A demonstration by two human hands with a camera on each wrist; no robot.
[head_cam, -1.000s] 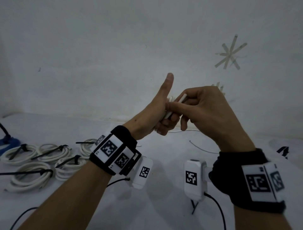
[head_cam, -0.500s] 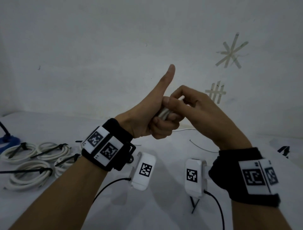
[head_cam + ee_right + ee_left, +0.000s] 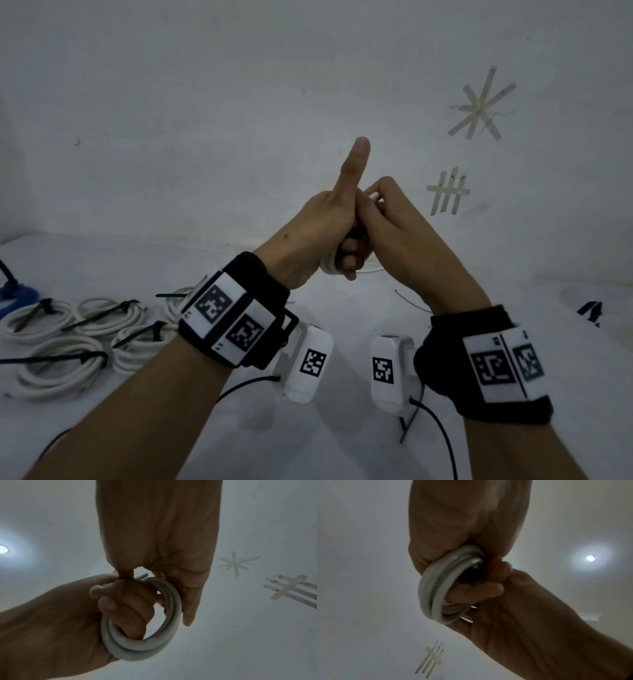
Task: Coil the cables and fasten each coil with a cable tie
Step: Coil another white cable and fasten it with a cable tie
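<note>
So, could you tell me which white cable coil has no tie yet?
The coil wound round the left hand's fingers; the table coils all carry black ties.

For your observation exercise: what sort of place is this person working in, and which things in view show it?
Probably a plain indoor workroom or recording setup: a white table against a bare wall marked with tape, tied cable coils piled to the left, and a ceiling light.

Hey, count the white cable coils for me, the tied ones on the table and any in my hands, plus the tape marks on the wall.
Tied coils: 5
Held coil, in the left hand: 1
Tape marks: 2
Total: 8
</note>
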